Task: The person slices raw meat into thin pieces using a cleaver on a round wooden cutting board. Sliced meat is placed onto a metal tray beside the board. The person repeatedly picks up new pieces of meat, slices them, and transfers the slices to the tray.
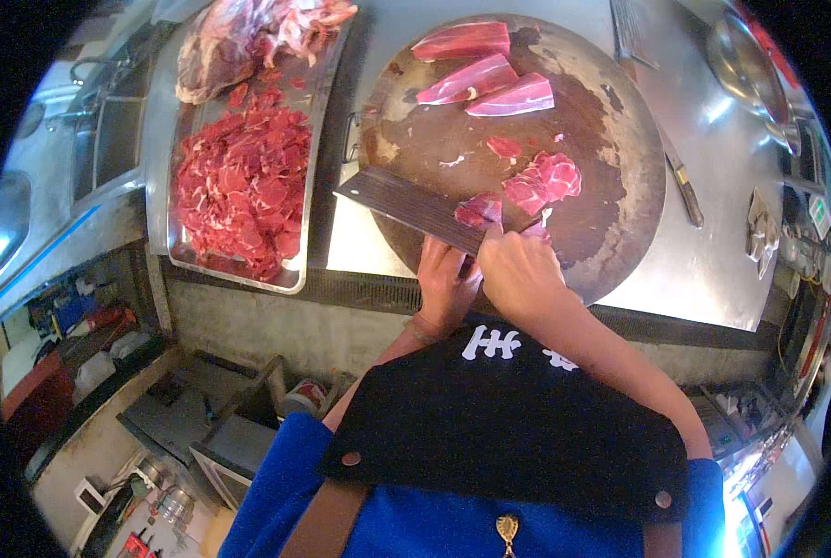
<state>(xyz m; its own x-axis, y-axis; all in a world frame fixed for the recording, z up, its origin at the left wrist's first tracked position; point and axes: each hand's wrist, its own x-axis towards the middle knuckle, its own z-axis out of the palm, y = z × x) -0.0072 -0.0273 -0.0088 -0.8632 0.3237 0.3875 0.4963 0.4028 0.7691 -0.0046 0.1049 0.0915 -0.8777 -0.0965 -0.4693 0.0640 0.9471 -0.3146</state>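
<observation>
My right hand grips a wide-bladed cleaver, its handle hidden under the fingers. The blade reaches left, past the rim of a round wooden chopping block. Close beside the blade's near side is my left hand; its fingertips are partly hidden, so whether they hold anything is unclear. A cut piece of red meat lies against the blade's far side. Overlapping meat slices and one small slice rest farther up the block. At its far side lie three long raw meat pieces.
Left of the block, a metal tray holds heaped sliced meat and a large uncut piece. On the steel table at right are a small knife, another cleaver and a metal bowl.
</observation>
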